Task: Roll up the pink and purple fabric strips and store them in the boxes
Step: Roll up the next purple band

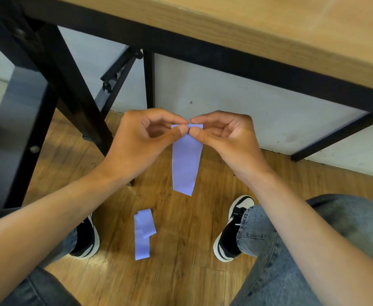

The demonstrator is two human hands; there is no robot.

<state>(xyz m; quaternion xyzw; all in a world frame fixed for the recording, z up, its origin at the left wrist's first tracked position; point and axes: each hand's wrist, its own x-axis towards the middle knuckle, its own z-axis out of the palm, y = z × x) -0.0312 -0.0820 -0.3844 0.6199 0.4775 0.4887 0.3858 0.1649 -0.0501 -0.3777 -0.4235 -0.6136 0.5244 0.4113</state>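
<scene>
Hands [137, 140] [227, 138] pinch purple strip [186, 164]; second strip [142, 234] on floor [181, 272].

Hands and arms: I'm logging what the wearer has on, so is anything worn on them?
Nothing shows on either. The left hand and right hand are bare, with no gloves, rings or watch visible. Both forearms are uncovered as far as the frame shows; no sleeve comes into view.

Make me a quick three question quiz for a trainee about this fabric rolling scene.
1. True or false: both hands pinch the top end of the hanging purple strip.
2. Where does the second purple strip lie? A on the table, B on the floor between the shoes, C in a box.
3. How many boxes are in view?

Key: 1 true, left hand and right hand meet there. 2 B. 3 none.
</scene>
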